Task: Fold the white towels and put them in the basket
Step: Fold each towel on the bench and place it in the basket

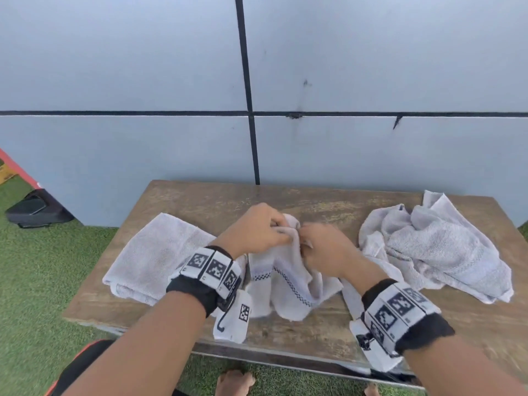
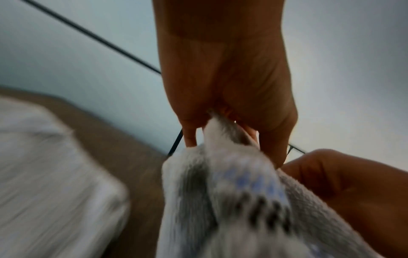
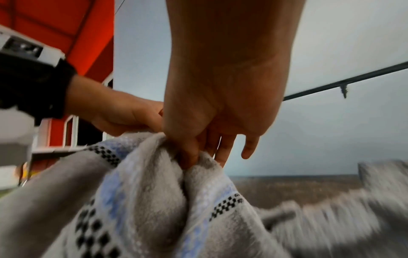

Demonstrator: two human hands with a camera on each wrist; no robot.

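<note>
A white towel with a blue stripe and black checkered trim hangs bunched over the middle of the wooden table. My left hand pinches its top edge, and my right hand pinches the same edge right beside it. In the left wrist view the left hand grips a fold of the towel. In the right wrist view the right hand has thumb and fingers dug into the towel. A folded white towel lies at the left. No basket is in view.
A crumpled heap of white towels lies on the table's right side. A grey panelled wall stands right behind the table. Green turf surrounds it, with a black bag at the far left. Bare toes show below the front edge.
</note>
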